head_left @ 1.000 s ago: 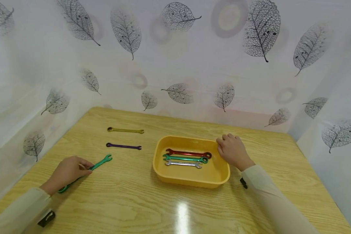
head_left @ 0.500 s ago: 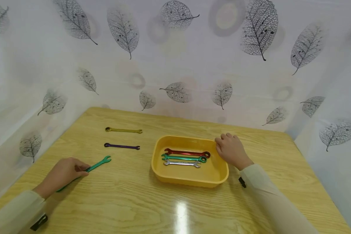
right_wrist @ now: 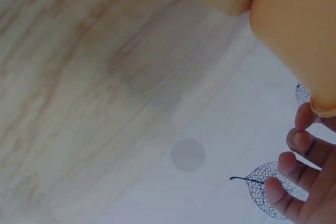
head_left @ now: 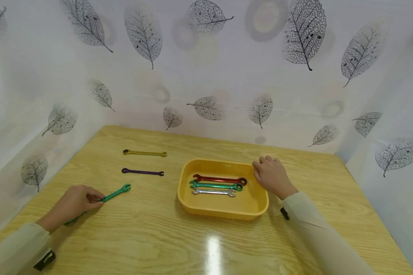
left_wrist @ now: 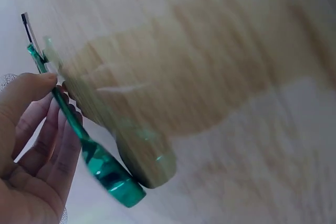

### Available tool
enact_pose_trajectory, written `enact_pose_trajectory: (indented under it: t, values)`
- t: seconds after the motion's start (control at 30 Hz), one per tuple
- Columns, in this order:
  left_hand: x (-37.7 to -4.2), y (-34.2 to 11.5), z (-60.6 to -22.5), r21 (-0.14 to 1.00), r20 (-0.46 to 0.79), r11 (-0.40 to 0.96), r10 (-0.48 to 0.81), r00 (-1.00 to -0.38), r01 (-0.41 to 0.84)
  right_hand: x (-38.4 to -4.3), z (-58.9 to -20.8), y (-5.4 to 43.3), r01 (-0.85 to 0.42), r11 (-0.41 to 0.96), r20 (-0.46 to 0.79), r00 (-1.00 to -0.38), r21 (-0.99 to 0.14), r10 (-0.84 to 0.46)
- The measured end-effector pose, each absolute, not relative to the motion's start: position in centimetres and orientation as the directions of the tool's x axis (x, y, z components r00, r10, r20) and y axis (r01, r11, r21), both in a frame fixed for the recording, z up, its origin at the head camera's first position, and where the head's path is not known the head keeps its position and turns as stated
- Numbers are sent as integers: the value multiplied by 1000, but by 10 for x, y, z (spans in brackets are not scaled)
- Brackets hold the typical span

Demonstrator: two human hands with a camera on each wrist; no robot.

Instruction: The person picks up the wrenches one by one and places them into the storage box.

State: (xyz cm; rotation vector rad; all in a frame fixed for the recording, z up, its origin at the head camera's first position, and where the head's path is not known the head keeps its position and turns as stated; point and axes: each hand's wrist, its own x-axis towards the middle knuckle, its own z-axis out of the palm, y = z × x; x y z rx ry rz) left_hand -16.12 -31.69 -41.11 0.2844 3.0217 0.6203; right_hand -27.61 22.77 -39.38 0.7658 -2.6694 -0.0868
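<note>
My left hand [head_left: 73, 204] pinches a green combination wrench [head_left: 117, 193] between thumb and fingers at the table's left side. Its open end points away to the right, and my hand covers part of the shank. The left wrist view shows the green wrench's ring end [left_wrist: 113, 177] close to the tabletop. My right hand [head_left: 273, 177] grips the far right rim of a yellow plastic bin [head_left: 223, 214], thumb and index finger on the rim in the right wrist view. Inside the bin lie a red wrench [head_left: 220, 179], another green wrench [head_left: 216, 186] and a silver open-end wrench [head_left: 213, 192], roughly parallel.
Left of the bin, a gold wrench [head_left: 144, 153] and a purple wrench [head_left: 142, 172] lie on the wooden table [head_left: 151, 236]. A pale curtain [head_left: 206, 61] with leaf prints hangs behind the table and along its sides.
The head view has shifted slightly. My left hand, still pinching the green wrench, sits a little farther left. My right hand stays on the bin's rim.
</note>
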Motion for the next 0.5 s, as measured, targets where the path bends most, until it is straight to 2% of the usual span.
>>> enact_pose_trajectory:
  t: [0.5]
  values:
    - [-159, -322, -417, 382, 43, 908, 167, -985, 170, -277, -394, 228, -501, 855, 320, -794, 136, -517]
